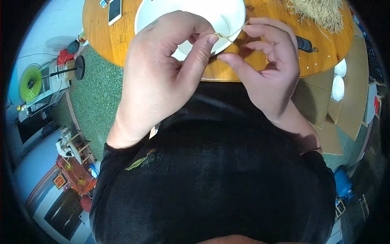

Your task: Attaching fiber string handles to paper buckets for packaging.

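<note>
Over the near edge of a white basin (223, 14), my left hand (158, 77) pinches a thin beige string (222, 36) between thumb and forefinger. The string forms a small loop or twist just past the thumb tip. From there, a strand stretches across to the upper fingertips of my right hand (276, 61), which seem to grip it between them. The right thumb stays apart, below the string, and the other right fingers are curled. My left hand hides part of the basin's rim.
On the round wooden table (101, 36) lie a white phone (115, 11), a bundle of beige strings (321, 12) and a dark pouch-like object (305, 44). Flattened cardboard (349, 97) lies at right. A green fan (31, 83) stands at left. A leaf (137, 163) clings to my black shirt.
</note>
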Demonstrator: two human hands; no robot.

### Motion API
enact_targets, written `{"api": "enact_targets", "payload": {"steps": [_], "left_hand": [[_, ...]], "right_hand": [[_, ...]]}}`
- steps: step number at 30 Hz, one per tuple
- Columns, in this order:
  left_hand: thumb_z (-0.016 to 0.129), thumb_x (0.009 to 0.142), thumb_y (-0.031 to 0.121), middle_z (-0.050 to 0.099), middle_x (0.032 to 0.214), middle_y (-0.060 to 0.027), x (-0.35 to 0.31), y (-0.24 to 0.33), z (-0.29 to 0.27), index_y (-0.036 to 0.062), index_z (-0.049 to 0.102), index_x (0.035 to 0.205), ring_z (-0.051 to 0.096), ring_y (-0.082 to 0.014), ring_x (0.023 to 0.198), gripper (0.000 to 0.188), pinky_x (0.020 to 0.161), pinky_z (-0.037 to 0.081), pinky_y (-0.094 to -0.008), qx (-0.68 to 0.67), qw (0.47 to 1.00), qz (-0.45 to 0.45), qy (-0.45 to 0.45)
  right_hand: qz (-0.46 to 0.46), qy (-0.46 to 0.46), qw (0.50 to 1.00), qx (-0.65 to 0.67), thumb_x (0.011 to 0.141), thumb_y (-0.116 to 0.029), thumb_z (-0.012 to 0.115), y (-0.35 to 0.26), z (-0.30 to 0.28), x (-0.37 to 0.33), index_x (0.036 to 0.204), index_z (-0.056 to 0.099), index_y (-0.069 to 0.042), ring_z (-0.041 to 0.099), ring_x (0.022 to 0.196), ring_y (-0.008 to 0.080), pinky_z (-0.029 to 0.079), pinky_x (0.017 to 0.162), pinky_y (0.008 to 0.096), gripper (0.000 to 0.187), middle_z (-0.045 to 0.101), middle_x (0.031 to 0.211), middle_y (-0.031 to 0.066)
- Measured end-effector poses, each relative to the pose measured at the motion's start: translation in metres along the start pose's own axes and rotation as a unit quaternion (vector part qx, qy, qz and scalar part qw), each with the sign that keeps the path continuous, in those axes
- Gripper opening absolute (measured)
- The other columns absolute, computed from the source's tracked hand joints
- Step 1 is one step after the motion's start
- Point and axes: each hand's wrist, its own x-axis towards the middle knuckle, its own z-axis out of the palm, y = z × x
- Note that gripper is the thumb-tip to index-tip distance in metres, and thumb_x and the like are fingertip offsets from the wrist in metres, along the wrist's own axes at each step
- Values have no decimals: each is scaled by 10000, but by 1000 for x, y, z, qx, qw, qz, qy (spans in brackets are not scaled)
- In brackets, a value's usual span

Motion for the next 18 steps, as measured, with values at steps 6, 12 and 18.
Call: {"api": "enact_targets", "payload": {"steps": [6, 12, 18], "left_hand": [[748, 1009, 46, 712, 981, -44, -3, -2, 1, -29, 706, 1045, 646, -125, 978, 93, 892, 502, -261, -13, 1000, -23, -16], [721, 1023, 57, 717, 997, -64, -4, -4, -5, -27, 693, 1032, 669, -145, 977, 89, 885, 511, -267, 26, 999, 12, -34], [719, 1020, 50, 724, 1006, -87, -3, -8, -4, -29, 690, 1027, 685, -166, 971, 85, 890, 515, -272, 36, 998, 55, -24]], "right_hand": [[-99, -8, 978, -183, 835, -45, 902, 8, -5, 3, 1110, 772, -64, 735, 873, 187, 601, 716, 275, 305, 724, 1040, 67], [-160, -25, 953, -256, 890, -32, 833, 7, -18, 13, 1014, 792, -56, 740, 830, 221, 594, 699, 295, 134, 743, 949, 73], [-166, -19, 960, -226, 847, -31, 862, 5, -12, 16, 1012, 784, -60, 748, 853, 226, 596, 709, 292, 185, 750, 971, 55]]}}
